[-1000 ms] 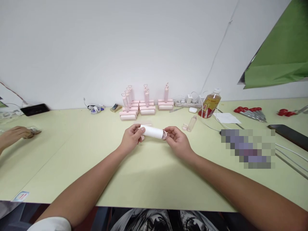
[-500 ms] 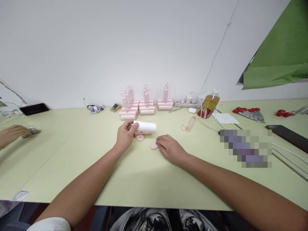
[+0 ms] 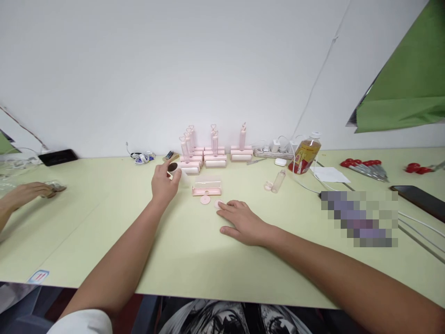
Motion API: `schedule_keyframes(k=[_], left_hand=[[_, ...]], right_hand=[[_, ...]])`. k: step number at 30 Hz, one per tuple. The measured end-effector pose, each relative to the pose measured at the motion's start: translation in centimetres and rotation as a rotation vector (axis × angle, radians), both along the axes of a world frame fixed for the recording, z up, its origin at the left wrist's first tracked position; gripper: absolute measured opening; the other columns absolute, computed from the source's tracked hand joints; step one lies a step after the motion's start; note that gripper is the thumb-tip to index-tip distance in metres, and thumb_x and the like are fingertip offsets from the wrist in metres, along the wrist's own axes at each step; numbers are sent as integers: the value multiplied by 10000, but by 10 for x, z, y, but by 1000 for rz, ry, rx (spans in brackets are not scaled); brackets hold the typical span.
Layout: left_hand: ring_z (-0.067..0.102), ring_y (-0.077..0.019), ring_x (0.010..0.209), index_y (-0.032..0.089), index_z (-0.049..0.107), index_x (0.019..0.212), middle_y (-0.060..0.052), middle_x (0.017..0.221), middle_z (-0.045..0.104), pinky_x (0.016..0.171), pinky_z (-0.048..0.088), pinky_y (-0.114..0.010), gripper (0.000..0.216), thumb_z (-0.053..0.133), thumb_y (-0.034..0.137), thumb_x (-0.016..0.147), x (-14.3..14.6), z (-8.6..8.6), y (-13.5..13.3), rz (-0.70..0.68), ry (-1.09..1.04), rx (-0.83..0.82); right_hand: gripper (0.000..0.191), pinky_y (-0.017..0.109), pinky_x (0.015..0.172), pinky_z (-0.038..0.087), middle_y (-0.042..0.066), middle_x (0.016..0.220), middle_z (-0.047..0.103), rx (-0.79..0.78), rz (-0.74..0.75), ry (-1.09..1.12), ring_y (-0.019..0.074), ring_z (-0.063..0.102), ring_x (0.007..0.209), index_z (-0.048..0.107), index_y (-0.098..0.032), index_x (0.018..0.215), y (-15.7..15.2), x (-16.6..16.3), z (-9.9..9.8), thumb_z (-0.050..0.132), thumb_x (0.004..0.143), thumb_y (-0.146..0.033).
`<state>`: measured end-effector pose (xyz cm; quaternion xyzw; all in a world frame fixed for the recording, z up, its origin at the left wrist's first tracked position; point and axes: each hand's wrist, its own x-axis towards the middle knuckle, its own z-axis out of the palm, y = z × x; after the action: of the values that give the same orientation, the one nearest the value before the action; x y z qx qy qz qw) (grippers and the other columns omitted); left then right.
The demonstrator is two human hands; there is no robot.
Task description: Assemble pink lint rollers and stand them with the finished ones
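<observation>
My left hand [image 3: 164,183] is raised a little above the table, fingers closed round a white roll [image 3: 174,168] whose dark open end faces me. My right hand [image 3: 242,222] lies flat on the pale green table [image 3: 194,250], fingers stretched out. Its fingertips touch one small pink round cap [image 3: 219,203]. A second pink cap [image 3: 205,200] lies just left of it. Behind the caps sits a pink holder with a clear cover [image 3: 206,187].
Rows of pink rollers with upright handles [image 3: 212,150] stand by the wall. A clear small bottle [image 3: 278,180], a yellow drink bottle [image 3: 303,157], a power strip, cables, red-handled tools [image 3: 365,166] and a phone [image 3: 419,198] lie right. Another person's hand [image 3: 28,192] rests far left.
My left hand carried the white roll up and to the left, off the pink holder, which now lies on the table. My right hand let go, dropped down and flattened by the pink caps.
</observation>
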<state>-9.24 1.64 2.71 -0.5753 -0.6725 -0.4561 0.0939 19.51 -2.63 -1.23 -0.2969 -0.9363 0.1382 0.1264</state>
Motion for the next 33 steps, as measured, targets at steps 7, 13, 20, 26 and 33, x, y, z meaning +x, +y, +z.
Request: schedule_keyframes(k=[7,13,20,26,33], left_hand=[[618,-182,752,174,536,1292,-112,1136,617,756,480,-329,544,550,466,833,8,-20,14,-132,-14,-155],[607,-167,731,181,499,1327,-109,1143,625,723,474,-312,583,561,483,832,9,-22,15,-197,-51,-198],[601,-166,738,166,505,1311,-119,1141,597,697,485,-318,529,512,463,873,9,-25,16,-206,-47,-196],[579,-241,976,144,562,1235,-142,1150,563,789,498,-362,451,526,412,874,19,-14,5,-186,66,60],[573,-253,1019,199,699,1080,-94,1064,656,938,437,-394,310,497,326,881,61,22,22,-374,300,0]], right_hand=[[468,482,1049,328,160,1462,423,-16,-4,69,304,402,1296,497,-169,1322,1,-1,-3,491,920,-409],[482,484,1069,338,167,1373,514,-4,-4,81,305,432,1269,473,-133,1354,1,-3,-4,490,913,-328],[639,557,1155,132,125,1582,221,-132,19,-80,368,127,1452,344,-155,1484,3,-2,1,383,951,-506],[637,533,1162,131,123,1558,292,-132,13,-45,352,156,1448,376,-155,1465,4,-2,-2,394,942,-518],[543,527,1131,223,144,1436,469,-89,9,46,353,293,1389,466,-147,1382,2,-4,-4,458,923,-437]])
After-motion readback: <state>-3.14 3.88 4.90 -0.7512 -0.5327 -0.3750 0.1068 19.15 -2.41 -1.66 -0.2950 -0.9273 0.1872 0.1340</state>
